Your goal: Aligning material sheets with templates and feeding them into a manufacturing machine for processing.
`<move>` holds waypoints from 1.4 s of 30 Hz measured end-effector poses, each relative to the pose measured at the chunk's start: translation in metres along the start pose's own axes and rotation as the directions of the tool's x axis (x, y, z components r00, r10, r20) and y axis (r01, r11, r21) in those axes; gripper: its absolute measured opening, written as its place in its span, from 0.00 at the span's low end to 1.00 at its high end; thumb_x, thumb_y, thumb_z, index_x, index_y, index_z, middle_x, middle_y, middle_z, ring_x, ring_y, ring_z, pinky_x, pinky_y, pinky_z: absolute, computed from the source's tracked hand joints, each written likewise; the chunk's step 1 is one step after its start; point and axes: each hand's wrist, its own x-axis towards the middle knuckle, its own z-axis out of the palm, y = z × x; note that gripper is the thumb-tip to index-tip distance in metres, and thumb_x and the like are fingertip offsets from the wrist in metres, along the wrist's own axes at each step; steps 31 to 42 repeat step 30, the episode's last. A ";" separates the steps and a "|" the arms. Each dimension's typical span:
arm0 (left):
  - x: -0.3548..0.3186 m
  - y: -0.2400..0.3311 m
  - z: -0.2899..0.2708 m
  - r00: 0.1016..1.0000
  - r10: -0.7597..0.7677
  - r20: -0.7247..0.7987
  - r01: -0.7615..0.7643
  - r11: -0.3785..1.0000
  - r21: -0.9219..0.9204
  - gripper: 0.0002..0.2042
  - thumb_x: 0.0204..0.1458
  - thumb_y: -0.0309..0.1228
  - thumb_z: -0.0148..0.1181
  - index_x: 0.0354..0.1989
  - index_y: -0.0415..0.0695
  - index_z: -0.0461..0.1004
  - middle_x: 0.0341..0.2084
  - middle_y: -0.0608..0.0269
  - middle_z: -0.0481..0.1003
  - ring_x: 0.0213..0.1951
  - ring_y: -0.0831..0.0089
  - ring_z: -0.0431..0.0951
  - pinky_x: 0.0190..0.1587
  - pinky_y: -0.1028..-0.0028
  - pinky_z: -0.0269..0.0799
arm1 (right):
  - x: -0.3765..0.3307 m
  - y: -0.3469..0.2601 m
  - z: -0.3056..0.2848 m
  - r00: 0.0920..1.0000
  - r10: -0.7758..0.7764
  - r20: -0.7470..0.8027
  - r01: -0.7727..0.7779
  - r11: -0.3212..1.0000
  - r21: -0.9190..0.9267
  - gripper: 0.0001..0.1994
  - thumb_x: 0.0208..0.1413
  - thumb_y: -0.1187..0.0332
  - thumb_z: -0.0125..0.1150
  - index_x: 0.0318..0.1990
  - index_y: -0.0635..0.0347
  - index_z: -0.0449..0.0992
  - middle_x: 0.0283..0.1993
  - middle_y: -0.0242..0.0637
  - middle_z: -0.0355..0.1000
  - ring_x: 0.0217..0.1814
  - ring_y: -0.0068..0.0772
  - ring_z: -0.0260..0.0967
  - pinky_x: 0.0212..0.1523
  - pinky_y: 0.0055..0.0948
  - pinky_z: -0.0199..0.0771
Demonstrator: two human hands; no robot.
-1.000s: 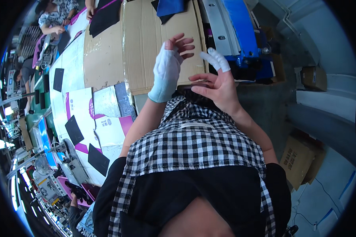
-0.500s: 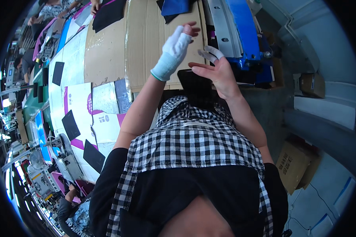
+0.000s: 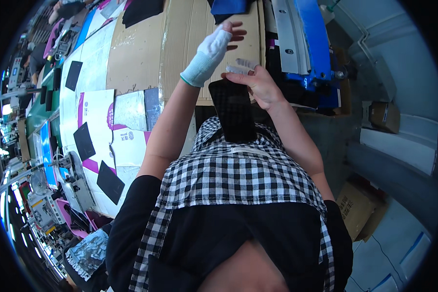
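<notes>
My right hand (image 3: 262, 86) is bare except for white coverings on some fingers. Its thumb and fingers are closed on the top edge of a thin black rectangular panel (image 3: 232, 112), which hangs down in front of my checked apron (image 3: 243, 180). My left hand (image 3: 215, 48) wears a white knitted glove with bare fingertips showing. Its fingers are spread over the brown cardboard (image 3: 185, 53) on the table, with nothing visible in them. Beyond it, blue and black pieces (image 3: 228, 7) lie at the cardboard's far edge.
To the right stands a blue and silver machine part (image 3: 309, 44). On the left, several dark flat panels (image 3: 84, 142) lie on white cardboard sheets. A black stack (image 3: 142, 12) sits at the far side. Cartons (image 3: 357, 209) are on the floor at right. Another person (image 3: 90, 255) is at lower left.
The black panel has come lower and to the left, showing more of its face. My right hand has shifted left, its fingers drawing together; my left hand has moved slightly left with fingers more spread.
</notes>
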 end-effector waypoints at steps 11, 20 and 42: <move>-0.010 -0.016 0.008 0.987 -0.090 0.132 0.071 0.987 0.145 0.32 0.54 0.58 0.31 0.56 0.43 0.60 0.48 0.49 0.67 0.52 0.61 0.66 0.56 0.66 0.58 | -0.006 0.014 -0.002 0.994 0.026 0.105 -0.039 0.991 0.129 0.17 0.48 0.68 0.62 0.43 0.68 0.69 0.43 0.37 0.70 0.45 0.25 0.67 0.50 0.23 0.62; -0.013 -0.013 0.011 0.957 -0.017 0.290 -0.074 0.951 0.302 0.33 0.55 0.58 0.28 0.58 0.43 0.57 0.51 0.50 0.64 0.55 0.62 0.63 0.57 0.67 0.55 | -0.029 0.036 -0.023 0.970 0.030 0.243 -0.156 0.841 0.519 0.19 0.53 0.73 0.55 0.53 0.64 0.62 0.47 0.40 0.67 0.49 0.25 0.64 0.52 0.24 0.62; -0.018 -0.019 0.009 0.945 -0.012 0.328 -0.063 0.974 0.217 0.34 0.55 0.57 0.29 0.59 0.42 0.55 0.54 0.49 0.61 0.57 0.60 0.61 0.59 0.66 0.53 | -0.056 0.062 -0.057 0.961 0.075 0.267 -0.143 0.959 0.245 0.27 0.55 0.75 0.50 0.61 0.55 0.49 0.54 0.42 0.63 0.54 0.30 0.63 0.52 0.22 0.64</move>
